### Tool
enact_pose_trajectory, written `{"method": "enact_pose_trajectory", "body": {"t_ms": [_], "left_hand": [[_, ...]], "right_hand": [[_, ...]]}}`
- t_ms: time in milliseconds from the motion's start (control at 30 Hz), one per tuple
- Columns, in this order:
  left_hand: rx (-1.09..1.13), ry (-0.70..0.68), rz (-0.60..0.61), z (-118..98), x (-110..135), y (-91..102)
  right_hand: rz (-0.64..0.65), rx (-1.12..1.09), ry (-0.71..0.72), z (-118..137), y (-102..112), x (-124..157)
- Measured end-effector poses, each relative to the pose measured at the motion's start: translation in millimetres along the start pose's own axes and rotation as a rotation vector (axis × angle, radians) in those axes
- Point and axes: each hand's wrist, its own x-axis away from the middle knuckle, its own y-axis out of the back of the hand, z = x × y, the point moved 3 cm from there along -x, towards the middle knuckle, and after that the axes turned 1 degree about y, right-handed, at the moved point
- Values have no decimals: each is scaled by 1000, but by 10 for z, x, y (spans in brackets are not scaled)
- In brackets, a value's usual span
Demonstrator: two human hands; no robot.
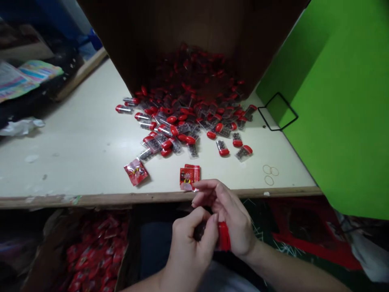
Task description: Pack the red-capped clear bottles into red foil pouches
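Between the **left hand** [190,245] and the **right hand** [229,215], low in the frame, is a **red-capped tube** [224,236], its red cap showing against the right palm; the fingers hide most of its dark body. The left hand pinches it closed, and the right hand curls around it, its fingertips just beside a **pair of red packets** [190,177] on the **table** [73,162]. One more **red packet** [135,172] lies to the left. Up center, a **heap of tubes** [182,109], too many to count, runs into shadow beneath a **brown board** [188,24]. Three **rubber bands** [269,174] lie at right. A **box of red packets** [97,251] sits lower left, cut off by the frame and too dim to count.
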Motion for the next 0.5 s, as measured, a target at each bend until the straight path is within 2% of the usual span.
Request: {"method": "enact_pose_trajectory", "body": {"t_ms": [133,267,367,500], "left_hand": [[-52,-80,19,-3,177,43],[-49,-12,55,105,188,77],[52,52,35,128,78,99],[232,132,-79,90,-98,115]], "right_hand": [[32,30,-57,-24,-55,159],[56,3,-142,-156,-91,159],[56,-156,-186,-193,-114,3],[-14,-447,-230,-166,-100,-267]]}}
